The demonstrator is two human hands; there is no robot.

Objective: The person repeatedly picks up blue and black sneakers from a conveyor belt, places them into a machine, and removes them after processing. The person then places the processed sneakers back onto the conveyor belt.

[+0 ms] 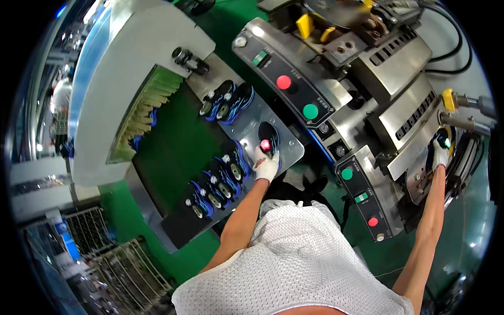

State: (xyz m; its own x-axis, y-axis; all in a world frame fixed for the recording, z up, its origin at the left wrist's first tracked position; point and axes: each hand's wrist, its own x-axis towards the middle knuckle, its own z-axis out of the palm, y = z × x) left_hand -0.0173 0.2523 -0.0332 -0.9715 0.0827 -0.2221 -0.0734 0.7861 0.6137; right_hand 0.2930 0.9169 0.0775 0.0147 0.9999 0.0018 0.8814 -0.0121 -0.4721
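Above a green floor [118,202], a grey metal ledge [292,150] edging a dark conveyor belt [181,139] lies under the left hand [266,166], which pinches a black-and-blue shoe [269,131], more striped shoes [224,184] left of that grip, while the right hand [440,156], its grip impossible to tell, meets a dark shoe [440,137] at a steel machine [391,73].

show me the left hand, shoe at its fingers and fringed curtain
Left hand [267,168]: head view, its gloved back
Shoe [268,130]: head view, its black far end
Fringed curtain [144,111]: head view, its middle strips
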